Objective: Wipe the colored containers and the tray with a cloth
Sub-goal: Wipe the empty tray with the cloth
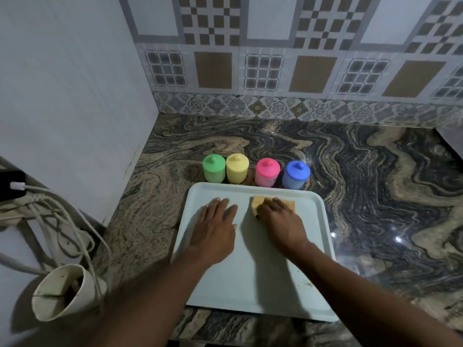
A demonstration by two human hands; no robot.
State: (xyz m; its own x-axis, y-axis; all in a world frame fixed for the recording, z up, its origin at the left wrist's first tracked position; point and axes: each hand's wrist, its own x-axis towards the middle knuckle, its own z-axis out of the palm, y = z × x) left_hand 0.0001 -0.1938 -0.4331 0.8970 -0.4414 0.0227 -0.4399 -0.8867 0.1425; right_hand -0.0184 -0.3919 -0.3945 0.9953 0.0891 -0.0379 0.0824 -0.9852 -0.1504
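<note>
A pale blue tray (255,291) lies on the marbled counter in front of me. My left hand (218,226) rests flat on the tray's left half, fingers spread, holding nothing. My right hand (280,221) presses an orange-tan cloth (256,204) onto the far part of the tray; most of the cloth is hidden under the palm. Just behind the tray's far edge stand lidded containers in a row: green (213,169), yellow (237,168), pink (267,172) and blue (296,174). A few small crumbs or stains (304,284) mark the tray near its right rim.
A white wall (75,96) closes the left side and a tiled wall (275,58) the back. At the lower left are tangled white cables (62,221), a black plug (11,184) and a tipped cream cup (65,291). Bare marbled counter (388,196) stretches to the right.
</note>
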